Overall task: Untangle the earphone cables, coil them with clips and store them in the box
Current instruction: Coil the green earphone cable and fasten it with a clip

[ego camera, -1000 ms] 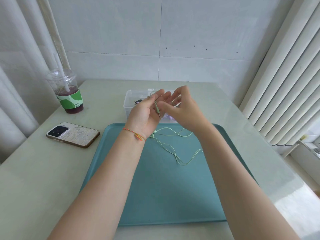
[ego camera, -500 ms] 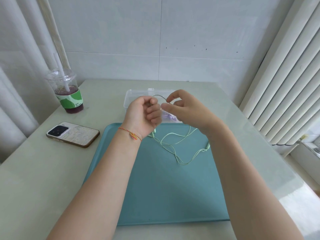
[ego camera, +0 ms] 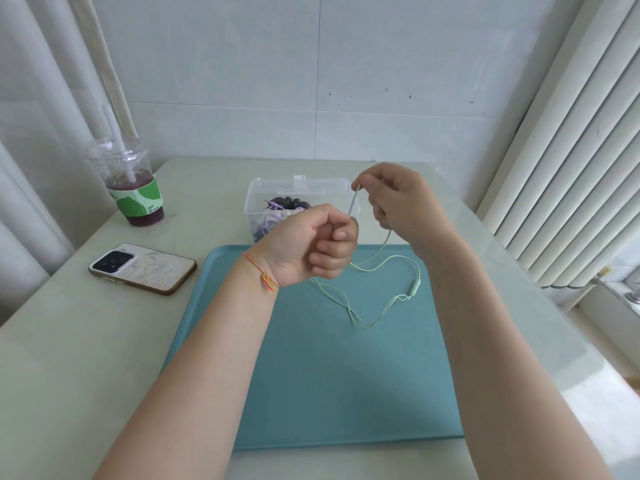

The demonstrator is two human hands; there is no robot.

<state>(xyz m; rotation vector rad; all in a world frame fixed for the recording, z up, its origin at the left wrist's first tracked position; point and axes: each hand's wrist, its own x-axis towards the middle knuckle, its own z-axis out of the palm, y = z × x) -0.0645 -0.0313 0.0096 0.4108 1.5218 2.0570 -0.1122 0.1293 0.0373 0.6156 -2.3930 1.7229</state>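
A pale green earphone cable (ego camera: 372,308) lies in loose loops on the teal tray (ego camera: 329,393), its inline remote (ego camera: 415,286) near the right side. My left hand (ego camera: 311,245) is closed in a fist on one end of the cable above the tray's far edge. My right hand (ego camera: 398,202) pinches the cable higher up, and a short stretch runs taut between the two hands. Behind them stands a clear plastic box (ego camera: 277,192) holding dark and purple earphones.
A phone (ego camera: 142,268) lies face down on the table left of the tray. A lidded cup of purple drink (ego camera: 133,181) with a straw stands at the back left. Wall behind, vertical blinds (ego camera: 571,168) on the right, curtains on the left.
My left hand has closed into a fist on the cable. My right hand has moved up and to the right, drawing the cable out, and the loops on the tray have shifted right.
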